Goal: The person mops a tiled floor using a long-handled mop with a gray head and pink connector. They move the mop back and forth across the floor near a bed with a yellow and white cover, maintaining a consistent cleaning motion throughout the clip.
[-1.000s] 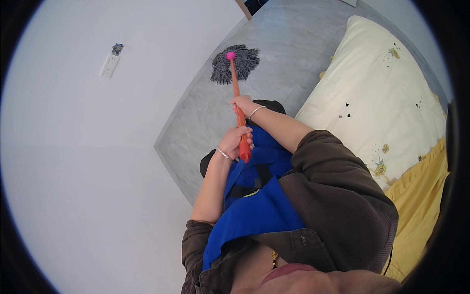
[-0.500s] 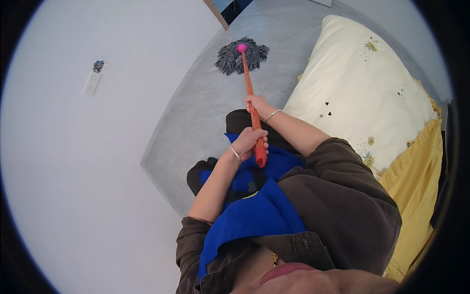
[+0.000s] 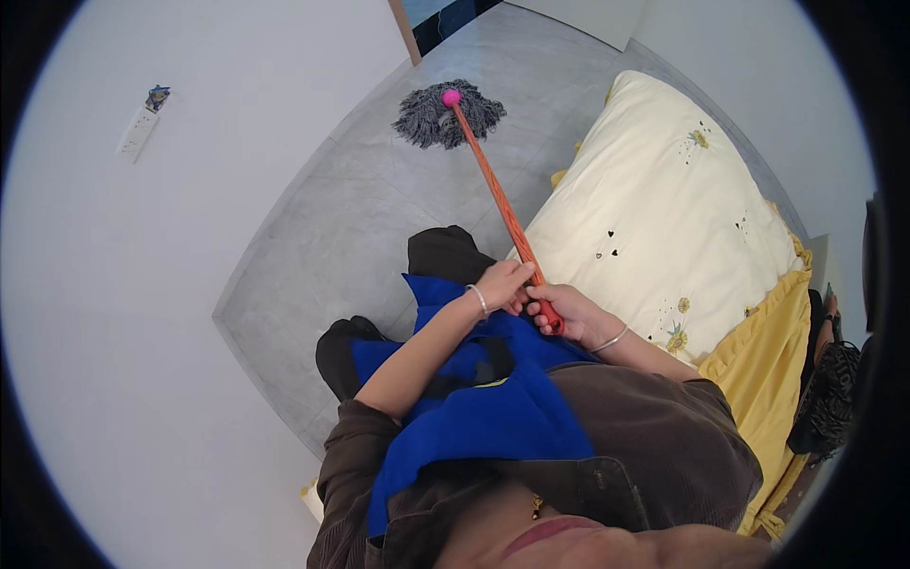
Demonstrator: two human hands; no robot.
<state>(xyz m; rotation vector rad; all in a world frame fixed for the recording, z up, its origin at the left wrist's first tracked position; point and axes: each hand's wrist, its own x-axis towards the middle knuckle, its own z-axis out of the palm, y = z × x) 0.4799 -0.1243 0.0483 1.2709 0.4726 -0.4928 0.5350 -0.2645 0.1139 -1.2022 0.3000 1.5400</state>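
Observation:
A mop with grey strands (image 3: 449, 119) rests on the floor ahead, a pink knob at the joint of its head. Its reddish wood-patterned handle (image 3: 500, 197) slants back toward me, ending in a red tip. My right hand (image 3: 569, 315) is closed around the handle close to that tip. Just above it, my left hand (image 3: 505, 285) is curled against the handle from the left, its fingers partly hidden. A bracelet sits on each wrist.
To the right lies a bed with a cream flowered cover (image 3: 654, 209) and a yellow ruffled skirt (image 3: 758, 341). A white wall with a power socket (image 3: 139, 133) runs along the left of the grey floor (image 3: 313, 228). A doorway (image 3: 445, 24) stands beyond the mop.
My right hand has slid down from the upper grip to the handle's end, and my left hand now sits above it. The handle's near end has swung right; the mop head stays on the floor.

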